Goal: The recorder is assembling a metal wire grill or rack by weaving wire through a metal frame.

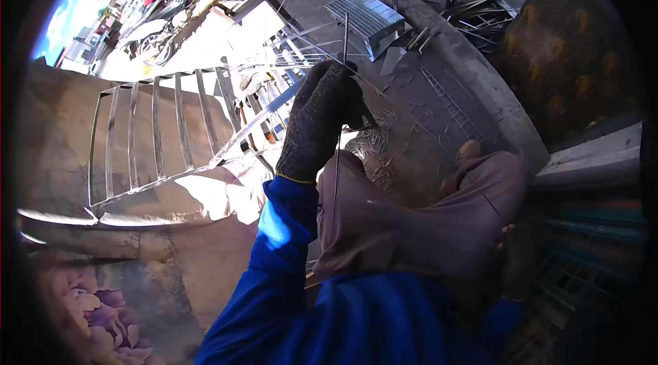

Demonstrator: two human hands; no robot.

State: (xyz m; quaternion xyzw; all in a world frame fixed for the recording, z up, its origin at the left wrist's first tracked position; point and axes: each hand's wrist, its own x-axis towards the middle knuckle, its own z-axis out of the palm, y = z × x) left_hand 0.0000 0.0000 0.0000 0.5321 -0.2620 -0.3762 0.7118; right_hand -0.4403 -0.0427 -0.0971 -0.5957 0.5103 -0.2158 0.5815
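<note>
My left hand point(321, 108), in a dark knitted glove, is raised in front of my lap. Its fingers are closed around a thin metal rod point(346, 34), which sticks up above the fist. A thin length also runs down below the fist in front of my trouser leg. Another thin rod point(306, 37) slants across the top of the fist; whether it is gripped too, I cannot tell. My right hand point(515, 255), dark-gloved with a bare fingertip showing, hangs in deep shadow beside my right thigh. Its fingers are mostly hidden.
To the left, a slatted metal frame point(159, 132) rests by brown sheeting point(192, 241). Ahead stands a metal-grid stand point(367, 15). Short metal offcuts point(384, 152) litter the ground near my feet. A concrete kerb point(473, 56) curves along the right, with scrap metal beyond.
</note>
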